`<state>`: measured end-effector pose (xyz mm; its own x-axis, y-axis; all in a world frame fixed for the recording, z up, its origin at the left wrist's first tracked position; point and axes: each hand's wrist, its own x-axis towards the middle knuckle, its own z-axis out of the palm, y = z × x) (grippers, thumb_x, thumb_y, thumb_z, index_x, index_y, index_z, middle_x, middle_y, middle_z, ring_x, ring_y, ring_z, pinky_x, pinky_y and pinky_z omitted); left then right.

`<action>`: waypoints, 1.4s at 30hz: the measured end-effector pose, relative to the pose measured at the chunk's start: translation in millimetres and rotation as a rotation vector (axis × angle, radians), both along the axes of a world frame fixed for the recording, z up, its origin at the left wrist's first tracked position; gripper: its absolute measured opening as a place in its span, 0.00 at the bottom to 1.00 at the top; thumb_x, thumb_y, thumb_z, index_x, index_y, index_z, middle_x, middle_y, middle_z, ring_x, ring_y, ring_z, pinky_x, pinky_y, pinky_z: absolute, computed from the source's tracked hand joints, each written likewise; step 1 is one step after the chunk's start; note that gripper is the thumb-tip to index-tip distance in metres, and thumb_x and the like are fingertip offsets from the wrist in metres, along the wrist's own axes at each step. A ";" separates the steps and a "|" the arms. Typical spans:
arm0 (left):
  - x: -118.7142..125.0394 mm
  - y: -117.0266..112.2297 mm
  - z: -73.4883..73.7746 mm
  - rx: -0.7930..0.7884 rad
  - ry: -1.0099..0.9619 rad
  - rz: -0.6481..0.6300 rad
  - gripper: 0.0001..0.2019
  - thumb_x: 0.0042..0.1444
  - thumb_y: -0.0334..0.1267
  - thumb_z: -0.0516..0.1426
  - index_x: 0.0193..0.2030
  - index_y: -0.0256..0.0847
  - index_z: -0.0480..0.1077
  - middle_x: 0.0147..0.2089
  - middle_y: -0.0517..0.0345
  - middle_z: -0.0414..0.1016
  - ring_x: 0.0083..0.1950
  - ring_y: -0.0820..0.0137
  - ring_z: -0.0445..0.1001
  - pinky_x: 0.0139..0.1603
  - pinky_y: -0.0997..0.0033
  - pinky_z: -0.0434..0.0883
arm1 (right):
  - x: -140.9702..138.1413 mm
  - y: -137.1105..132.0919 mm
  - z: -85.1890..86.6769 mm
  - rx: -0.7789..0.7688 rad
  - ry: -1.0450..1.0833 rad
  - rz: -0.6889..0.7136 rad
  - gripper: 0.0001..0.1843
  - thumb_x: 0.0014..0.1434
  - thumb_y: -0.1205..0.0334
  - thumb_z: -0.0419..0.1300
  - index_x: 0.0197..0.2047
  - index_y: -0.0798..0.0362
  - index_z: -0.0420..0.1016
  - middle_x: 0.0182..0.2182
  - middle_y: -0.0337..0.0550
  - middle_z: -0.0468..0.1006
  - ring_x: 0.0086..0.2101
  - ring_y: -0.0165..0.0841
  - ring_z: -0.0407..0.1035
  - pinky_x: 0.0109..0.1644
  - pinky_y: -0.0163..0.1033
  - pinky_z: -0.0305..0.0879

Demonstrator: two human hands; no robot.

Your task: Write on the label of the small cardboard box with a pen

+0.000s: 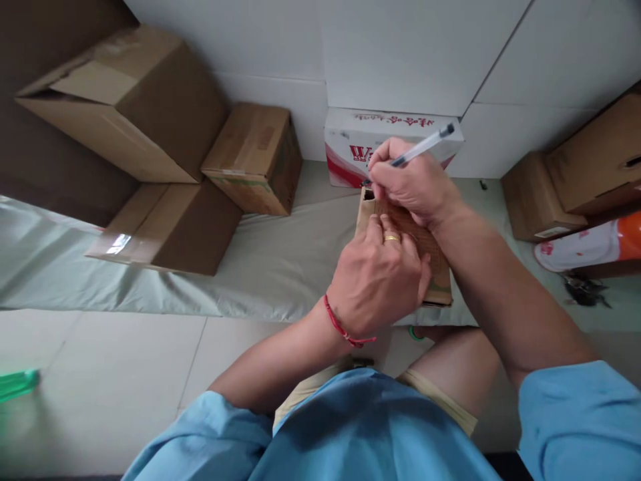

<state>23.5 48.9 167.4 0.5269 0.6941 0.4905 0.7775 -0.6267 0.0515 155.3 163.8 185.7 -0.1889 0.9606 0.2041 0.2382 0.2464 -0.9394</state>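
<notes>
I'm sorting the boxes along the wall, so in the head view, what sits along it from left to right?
Large open brown box → small brown box → white box with red print → right hand holding the pen → brown boxes at the right edge.

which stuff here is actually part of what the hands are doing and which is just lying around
In use:
- pen, gripped in the right hand, tip at the top of the small box
- small cardboard box, steadied by the left hand

Lying about:
- three brown cartons at left
- white carton with red print
- brown boxes at right
- white and orange bag
- green object on the floor
</notes>
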 end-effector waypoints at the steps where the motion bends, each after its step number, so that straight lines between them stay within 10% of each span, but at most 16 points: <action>1: -0.8 0.1 -0.9 0.014 -0.006 -0.003 0.24 0.73 0.43 0.51 0.52 0.22 0.82 0.58 0.18 0.82 0.59 0.40 0.83 0.51 0.46 0.83 | -1.8 -0.3 -2.6 0.019 -0.004 0.008 0.09 0.62 0.72 0.65 0.35 0.50 0.71 0.24 0.31 0.75 0.27 0.25 0.68 0.32 0.33 0.63; 10: -2.8 1.3 -8.3 -0.046 -0.121 -0.025 0.24 0.73 0.43 0.52 0.56 0.25 0.82 0.61 0.23 0.82 0.64 0.39 0.82 0.57 0.42 0.83 | -2.5 -13.4 0.4 0.115 -0.003 -0.118 0.18 0.61 0.67 0.64 0.24 0.48 0.61 0.20 0.32 0.60 0.26 0.27 0.60 0.30 0.35 0.60; 28: -3.2 0.9 -9.7 -0.005 -0.114 -0.017 0.25 0.73 0.43 0.53 0.58 0.20 0.81 0.61 0.21 0.82 0.64 0.40 0.82 0.57 0.45 0.83 | -6.2 -11.5 -1.0 0.089 -0.126 -0.074 0.15 0.59 0.72 0.61 0.23 0.51 0.65 0.22 0.33 0.65 0.28 0.27 0.61 0.33 0.35 0.58; 42: -2.4 -2.0 -3.5 0.051 -0.053 0.011 0.23 0.73 0.41 0.53 0.54 0.22 0.82 0.60 0.24 0.83 0.62 0.44 0.84 0.53 0.53 0.84 | -4.4 -8.4 -0.9 0.157 -0.278 -0.290 0.18 0.61 0.68 0.61 0.23 0.48 0.61 0.19 0.33 0.58 0.27 0.29 0.61 0.32 0.37 0.57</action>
<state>21.1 46.9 163.9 0.4916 0.6732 0.5524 0.7815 -0.6209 0.0610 150.9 155.5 184.8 0.0162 0.9434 0.3313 0.5573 0.2666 -0.7863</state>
